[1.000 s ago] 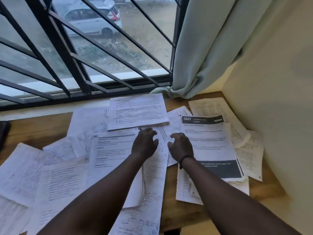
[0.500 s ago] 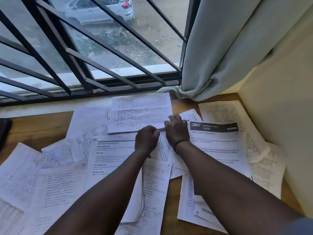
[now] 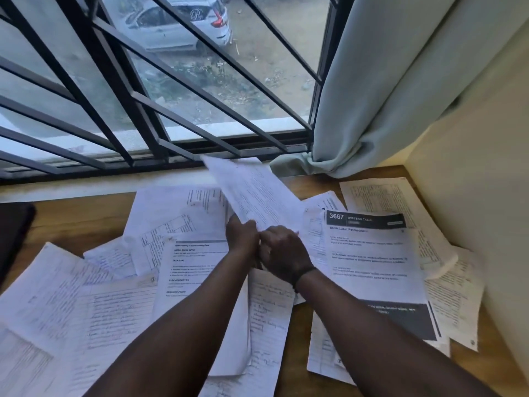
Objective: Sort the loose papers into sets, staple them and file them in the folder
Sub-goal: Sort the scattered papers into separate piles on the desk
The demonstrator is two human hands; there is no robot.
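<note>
a printed sheet [image 3: 254,193] is held lifted and tilted above the desk [image 3: 86,222], its near edge pinched by the left hand [image 3: 242,237] and the right hand [image 3: 283,252], each grip curled on that edge. the loose papers [image 3: 114,296] lie overlapped across the desk; no stapler or folder can be made out. the blurred sheet could be creased, or neighbouring pages dragged off the desk's edge, if it is pulled quickly.

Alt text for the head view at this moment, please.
Both hands, left hand and right hand, grip the near edge of a printed sheet lifted off a wooden desk strewn with loose papers, below a barred window and curtain.
</note>
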